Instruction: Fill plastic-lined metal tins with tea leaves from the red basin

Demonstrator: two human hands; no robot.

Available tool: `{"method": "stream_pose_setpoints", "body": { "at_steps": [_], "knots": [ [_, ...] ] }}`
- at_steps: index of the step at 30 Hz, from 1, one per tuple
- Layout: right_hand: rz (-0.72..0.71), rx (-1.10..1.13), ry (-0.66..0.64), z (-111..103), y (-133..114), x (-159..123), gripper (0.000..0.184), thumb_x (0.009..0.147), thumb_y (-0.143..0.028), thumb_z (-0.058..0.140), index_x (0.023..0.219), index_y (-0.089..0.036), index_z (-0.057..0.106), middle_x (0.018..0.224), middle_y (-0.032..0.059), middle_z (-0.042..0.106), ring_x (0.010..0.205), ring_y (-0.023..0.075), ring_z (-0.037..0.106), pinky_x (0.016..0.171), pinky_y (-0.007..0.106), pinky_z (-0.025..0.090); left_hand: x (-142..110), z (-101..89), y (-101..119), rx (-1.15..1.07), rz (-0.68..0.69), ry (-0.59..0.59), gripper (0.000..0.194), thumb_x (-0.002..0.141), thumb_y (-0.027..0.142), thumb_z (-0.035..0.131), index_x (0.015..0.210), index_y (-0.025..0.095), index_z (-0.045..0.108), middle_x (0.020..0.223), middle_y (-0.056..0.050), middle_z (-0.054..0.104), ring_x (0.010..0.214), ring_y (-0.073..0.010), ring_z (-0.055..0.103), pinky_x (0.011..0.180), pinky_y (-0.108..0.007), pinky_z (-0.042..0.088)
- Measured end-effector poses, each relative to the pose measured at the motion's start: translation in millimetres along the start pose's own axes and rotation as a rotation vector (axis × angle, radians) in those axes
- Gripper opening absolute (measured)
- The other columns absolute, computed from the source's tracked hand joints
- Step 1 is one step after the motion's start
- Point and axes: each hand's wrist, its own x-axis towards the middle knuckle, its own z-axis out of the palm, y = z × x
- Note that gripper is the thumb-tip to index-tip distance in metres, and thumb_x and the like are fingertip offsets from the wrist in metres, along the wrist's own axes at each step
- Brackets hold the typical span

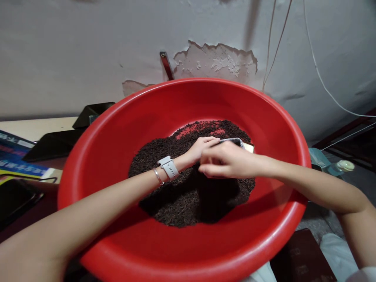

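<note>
A large red plastic tub holds a spread of dark, dry loose leaves, like tea. My left hand, with a grey watch and a bangle on its wrist, reaches over the leaves. Its fingers lie against the left side of a small container with a dark opening and a pale corner on the right. My right hand is curled in front of that container and hides most of it. What sits in its closed, slightly blurred fingers cannot be seen.
Behind the tub is a wall with peeling plaster and hanging cords. Dark angular trays and a blue printed package are at left. A clear bottle stands at right, above a dark red box.
</note>
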Motion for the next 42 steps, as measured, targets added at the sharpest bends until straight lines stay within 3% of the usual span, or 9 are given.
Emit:
{"method": "stream_pose_setpoints", "body": {
  "at_steps": [3,5,8,14,20,26,31,35,42],
  "knots": [
    [-0.012,0.061,-0.455,33,-5,-4,0.036,0.090,-0.042,0.042,0.103,-0.013,0.058,0.080,0.0067,0.064,0.068,0.0154,0.058,0.065,0.027,0.042,-5,0.8,7,-0.058,-0.035,-0.035,0.030,0.069,0.045,0.060,0.070,0.015,0.061,0.071,0.000,0.060,0.072,-0.0153,0.050,0.071,-0.028,0.040],
    [0.044,-0.037,-0.634,61,0,-8,0.051,0.086,-0.049,0.045,0.120,-0.012,0.051,0.102,0.0169,0.062,0.086,0.0256,0.061,0.073,0.036,0.045,-6,1.1,9,-0.081,-0.064,-0.037,0.033,0.067,0.047,0.062,0.072,0.015,0.062,0.072,0.000,0.060,0.073,-0.0154,0.050,0.072,-0.028,0.039],
    [0.106,-0.097,-0.658,97,17,-17,0.068,0.083,-0.047,0.052,0.138,-0.012,0.034,0.135,0.0268,0.037,0.119,0.0362,0.045,0.093,0.047,0.038,-7,1.5,9,-0.069,-0.067,-0.029,0.034,0.066,0.048,0.062,0.074,0.015,0.063,0.077,-0.001,0.061,0.075,-0.0159,0.051,0.074,-0.027,0.038],
    [0.328,0.160,-0.757,119,45,-30,0.083,0.082,-0.056,0.048,0.146,-0.019,0.011,0.150,0.0184,-0.005,0.136,0.0363,0.011,0.108,0.047,0.021,-7,1.8,8,-0.075,-0.065,-0.027,0.035,0.066,0.049,0.062,0.076,0.015,0.064,0.083,-0.002,0.064,0.079,-0.0164,0.052,0.076,-0.028,0.038],
    [0.432,0.211,-0.718,118,46,-23,0.081,0.084,-0.052,0.047,0.142,-0.001,0.022,0.145,0.0211,0.026,0.134,0.0300,0.025,0.109,0.037,0.023,-6,1.7,7,-0.084,-0.064,-0.018,0.033,0.066,0.047,0.062,0.071,0.015,0.063,0.076,-0.001,0.061,0.075,-0.0152,0.051,0.075,-0.028,0.037],
    [0.534,0.312,-0.947,115,45,-28,0.095,0.078,-0.068,0.042,0.144,-0.006,0.016,0.148,0.0162,0.020,0.136,0.0251,0.021,0.111,0.034,0.020,-6,2.1,8,-0.076,-0.051,-0.020,0.032,0.067,0.047,0.062,0.069,0.015,0.062,0.072,0.001,0.059,0.072,-0.0139,0.049,0.073,-0.027,0.036],
    [0.426,0.252,-0.904,116,39,-31,0.086,0.080,-0.065,0.042,0.141,-0.006,0.029,0.141,0.0181,0.036,0.128,0.0277,0.037,0.103,0.035,0.032,-7,2.5,9,-0.096,-0.056,-0.023,0.032,0.067,0.047,0.062,0.070,0.015,0.062,0.073,0.000,0.060,0.073,-0.0147,0.051,0.073,-0.027,0.037],
    [0.239,0.034,-0.840,113,26,-25,0.063,0.085,-0.058,0.037,0.123,-0.010,0.053,0.110,0.0207,0.062,0.101,0.0305,0.060,0.075,0.038,0.046,-6,2.1,9,-0.092,-0.065,-0.023,0.032,0.066,0.047,0.062,0.070,0.015,0.062,0.072,0.000,0.061,0.073,-0.0151,0.051,0.073,-0.028,0.037],
    [-0.052,-0.110,-0.509,75,-3,-4,0.042,0.087,-0.050,0.039,0.109,-0.019,0.057,0.075,0.0083,0.066,0.064,0.0203,0.061,0.055,0.027,0.037,-6,1.8,11,-0.072,-0.047,-0.044,0.033,0.067,0.048,0.061,0.072,0.015,0.063,0.076,-0.002,0.064,0.075,-0.0163,0.052,0.074,-0.029,0.039]
  ]
}}
